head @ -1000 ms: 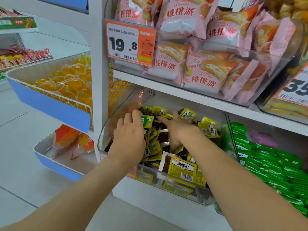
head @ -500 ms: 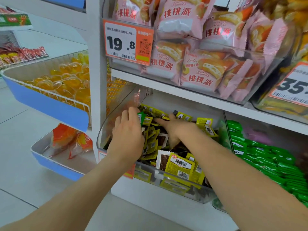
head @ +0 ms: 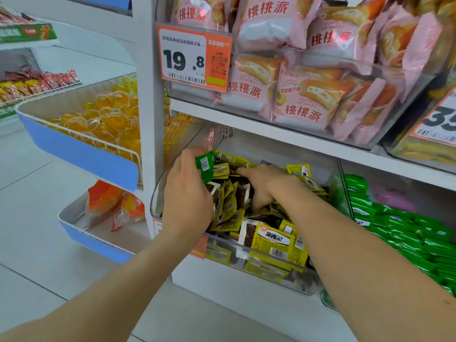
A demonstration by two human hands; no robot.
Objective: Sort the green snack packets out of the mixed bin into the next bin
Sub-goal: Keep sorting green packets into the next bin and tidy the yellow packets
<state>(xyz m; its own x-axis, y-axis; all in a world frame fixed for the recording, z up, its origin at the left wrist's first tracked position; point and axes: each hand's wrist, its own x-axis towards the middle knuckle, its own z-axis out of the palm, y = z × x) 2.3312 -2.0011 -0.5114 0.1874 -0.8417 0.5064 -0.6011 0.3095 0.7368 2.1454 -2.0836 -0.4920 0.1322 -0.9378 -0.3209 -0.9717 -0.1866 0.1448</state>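
Observation:
The clear mixed bin [head: 269, 274] on the lower shelf is full of yellow snack packets [head: 272, 241]. My left hand [head: 187, 193] is over the bin's left side and pinches a green snack packet [head: 204, 165] at its fingertips, lifted above the pile. My right hand [head: 265, 183] lies palm down in the middle of the pile with its fingers spread among the yellow packets; whether it holds anything is hidden. To the right, the neighbouring clear bin [head: 345, 201] holds several green packets [head: 404, 233].
A shelf board [head: 283, 134] runs close above the bins, carrying a bin of pink pastry bags [head: 303, 95] and an orange price tag [head: 195, 58]. On the left hang blue-fronted wire baskets [head: 81, 151] with orange jelly cups. Pale floor lies below.
My left hand has lifted a green packet out of the pile at the bin's left side. My right hand stays pressed into the yellow packets. The view has dropped slightly.

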